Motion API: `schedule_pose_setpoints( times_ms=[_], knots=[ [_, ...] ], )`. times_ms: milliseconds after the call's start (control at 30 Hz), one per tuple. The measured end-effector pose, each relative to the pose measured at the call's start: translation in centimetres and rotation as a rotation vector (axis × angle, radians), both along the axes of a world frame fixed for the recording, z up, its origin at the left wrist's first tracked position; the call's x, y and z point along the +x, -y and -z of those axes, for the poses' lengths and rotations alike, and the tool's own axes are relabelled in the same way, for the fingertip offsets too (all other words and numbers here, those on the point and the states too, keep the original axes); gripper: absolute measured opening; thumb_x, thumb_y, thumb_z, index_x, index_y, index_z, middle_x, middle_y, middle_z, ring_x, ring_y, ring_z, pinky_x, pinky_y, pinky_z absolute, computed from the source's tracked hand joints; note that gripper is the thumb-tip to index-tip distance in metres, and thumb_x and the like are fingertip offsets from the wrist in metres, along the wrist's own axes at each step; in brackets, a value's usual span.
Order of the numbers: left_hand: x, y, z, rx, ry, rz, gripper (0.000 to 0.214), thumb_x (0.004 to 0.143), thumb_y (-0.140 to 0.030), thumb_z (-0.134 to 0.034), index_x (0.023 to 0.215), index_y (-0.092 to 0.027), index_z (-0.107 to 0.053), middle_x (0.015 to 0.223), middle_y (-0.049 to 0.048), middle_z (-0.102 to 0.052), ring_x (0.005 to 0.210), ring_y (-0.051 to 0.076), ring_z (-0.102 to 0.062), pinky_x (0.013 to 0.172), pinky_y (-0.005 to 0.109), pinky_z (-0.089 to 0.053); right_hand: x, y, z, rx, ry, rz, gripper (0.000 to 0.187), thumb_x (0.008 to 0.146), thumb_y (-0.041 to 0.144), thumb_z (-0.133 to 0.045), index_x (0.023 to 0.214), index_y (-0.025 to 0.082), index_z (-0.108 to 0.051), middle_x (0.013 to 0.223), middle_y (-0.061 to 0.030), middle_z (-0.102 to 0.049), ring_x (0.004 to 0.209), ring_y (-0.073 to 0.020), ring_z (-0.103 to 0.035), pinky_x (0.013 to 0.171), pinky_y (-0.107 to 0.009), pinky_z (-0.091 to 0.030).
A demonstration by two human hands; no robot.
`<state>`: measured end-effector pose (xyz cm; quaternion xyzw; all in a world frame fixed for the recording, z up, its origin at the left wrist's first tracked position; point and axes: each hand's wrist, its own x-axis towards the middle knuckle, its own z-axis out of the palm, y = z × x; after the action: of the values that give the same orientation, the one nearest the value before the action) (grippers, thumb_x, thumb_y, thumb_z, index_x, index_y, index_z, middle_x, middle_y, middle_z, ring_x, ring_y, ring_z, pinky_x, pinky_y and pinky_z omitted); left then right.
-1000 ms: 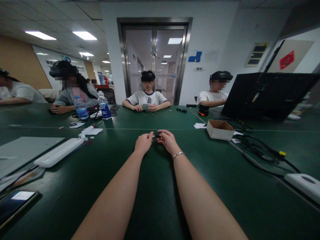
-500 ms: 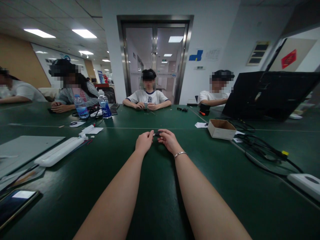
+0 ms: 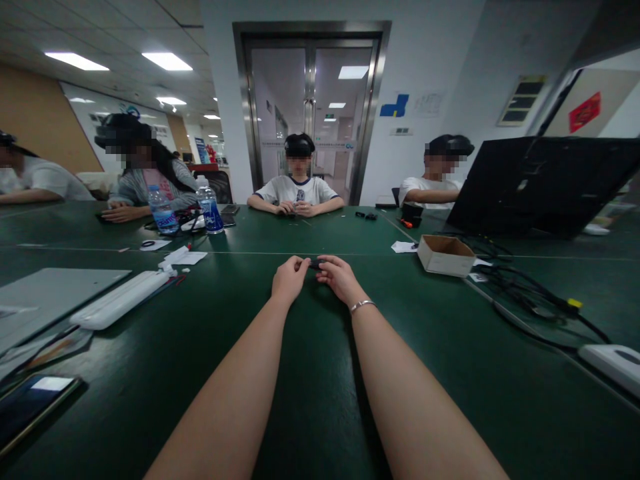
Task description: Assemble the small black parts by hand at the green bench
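Observation:
Over the middle of the green table (image 3: 320,360), both my hands meet at one small black stick-shaped object (image 3: 316,264); it is too small to name surely. My left hand (image 3: 289,277) pinches its left end between thumb and fingers. At the other end, the fingers of my right hand (image 3: 339,277) are closed round it, with the lower fingers curled beneath. A silver bracelet (image 3: 363,305) circles my right wrist. Fingers cover both ends of the black object, so only its middle shows.
A cardboard box (image 3: 447,257), black cables (image 3: 530,293) and a monitor (image 3: 545,190) stand right. To the left lie a laptop (image 3: 55,293), a white pouch (image 3: 123,300) and a phone (image 3: 35,407). Two bottles (image 3: 210,207) stand beyond. Several people sit around, one opposite (image 3: 300,190).
A light, metallic-looking bit showed between my left fingers and the black body; now that stretch looks black. My hands stay nearly in place. The view has tipped slightly down.

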<state>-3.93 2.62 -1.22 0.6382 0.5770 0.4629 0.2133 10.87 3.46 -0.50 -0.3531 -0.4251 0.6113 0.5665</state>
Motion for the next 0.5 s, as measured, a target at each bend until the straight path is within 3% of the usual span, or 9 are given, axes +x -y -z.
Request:
schedule_pose_setpoints(
  times_ms=[233,500],
  knots=[
    [-0.2,-0.4,0.1,0.014,0.083,0.043,0.031,0.089,-0.044,-0.046,0.087,-0.02,-0.066,0.074,0.0033,-0.067,0.069,0.017,-0.06,0.067,0.027,-0.043,0.1,0.1,-0.1,-0.003,-0.003,0.006,0.018,0.074,0.004,-0.064,0.089,0.014,-0.063,0.066,-0.0014,-0.064,0.052,-0.0109,-0.061,0.046,-0.018,-0.052],
    [-0.3,-1.5,1.0,0.065,0.229,0.086,0.021,0.084,-0.036,-0.055,0.09,-0.019,-0.065,0.083,0.0047,-0.069,0.076,0.016,-0.063,0.071,0.027,-0.047,0.1,0.0,0.0,-0.01,-0.012,0.002,0.016,0.075,0.005,-0.066,0.088,0.014,-0.063,0.066,-0.0017,-0.065,0.052,-0.0112,-0.062,0.046,-0.018,-0.051]
  ],
)
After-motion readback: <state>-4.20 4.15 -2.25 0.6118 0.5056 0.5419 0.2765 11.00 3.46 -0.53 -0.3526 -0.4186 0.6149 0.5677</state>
